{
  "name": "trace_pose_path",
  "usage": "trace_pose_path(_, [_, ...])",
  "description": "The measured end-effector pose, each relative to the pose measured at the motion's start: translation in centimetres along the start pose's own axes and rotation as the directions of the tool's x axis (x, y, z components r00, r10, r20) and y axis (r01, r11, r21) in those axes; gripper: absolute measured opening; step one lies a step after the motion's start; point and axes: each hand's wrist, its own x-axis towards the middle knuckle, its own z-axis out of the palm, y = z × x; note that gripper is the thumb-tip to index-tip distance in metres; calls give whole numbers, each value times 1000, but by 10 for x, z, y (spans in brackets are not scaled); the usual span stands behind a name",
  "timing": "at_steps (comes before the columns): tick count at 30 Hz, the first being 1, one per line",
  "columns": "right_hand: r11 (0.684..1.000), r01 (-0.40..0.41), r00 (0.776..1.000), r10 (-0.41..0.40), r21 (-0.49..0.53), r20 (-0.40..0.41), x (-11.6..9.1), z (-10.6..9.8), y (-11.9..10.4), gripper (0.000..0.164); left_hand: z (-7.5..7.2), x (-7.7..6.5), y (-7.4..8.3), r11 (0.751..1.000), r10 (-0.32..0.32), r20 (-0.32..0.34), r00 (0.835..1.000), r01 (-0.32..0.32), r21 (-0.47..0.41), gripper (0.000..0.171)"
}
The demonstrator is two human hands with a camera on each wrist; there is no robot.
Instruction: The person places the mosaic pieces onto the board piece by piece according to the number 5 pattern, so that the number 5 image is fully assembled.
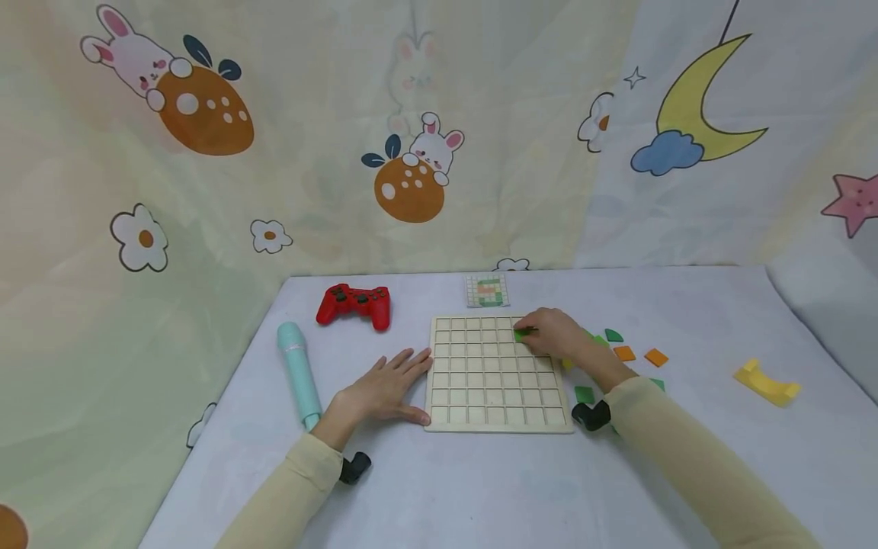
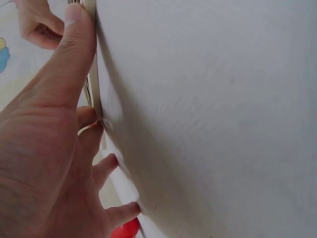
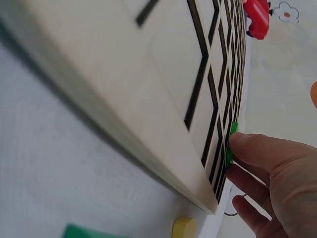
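A pale wooden grid board [image 1: 495,377] with many small square cells lies on the white table. My left hand [image 1: 389,389] rests at the board's left edge, fingers spread, the thumb [image 2: 74,44] along its rim. Over the top right cells, my right hand [image 1: 552,333] pinches a small green tile [image 3: 232,144] between thumb and fingers. The tile is right at the grid. Beside the board's right edge lie loose pieces: a yellow one [image 3: 184,228], a green square [image 1: 584,394], orange tiles [image 1: 656,357] and a dark green curved piece [image 1: 613,335]. Others are partly hidden under my right forearm.
Behind the board lies a small card [image 1: 487,291] with a coloured grid pattern. A red game controller [image 1: 354,303] and a turquoise toy microphone [image 1: 299,370] are on the left. At far right sits a yellow curved block [image 1: 767,383]. A patterned cloth [image 1: 329,168] hangs behind the table.
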Motion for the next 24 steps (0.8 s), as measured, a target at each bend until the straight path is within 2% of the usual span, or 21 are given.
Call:
trace_pose_path(6, [999, 5, 1000, -5, -50, -6, 0, 2, 0, 30, 0, 0, 1, 1000, 0, 3, 1000, 0, -19, 104])
trace_pose_path(14, [1000, -6, 1000, 5, -27, -29, -6, 0, -1, 30, -1, -1, 1, 1000, 2, -7, 1000, -2, -9, 104])
trace_pose_path(16, [1000, -23, 999, 23, 10, -31, -7, 0, 1, 32, -1, -1, 1, 1000, 2, -7, 1000, -2, -7, 104])
trace_pose_path(19, [990, -94, 995, 97, 101, -24, -10, -3, 7, 35, 0, 0, 0, 1000, 2, -7, 1000, -2, -10, 104])
trace_pose_path(24, [940, -212, 974, 224, 266, -15, -28, -20, 23, 39, -1, -1, 0, 1000, 5, -4, 1000, -5, -10, 104])
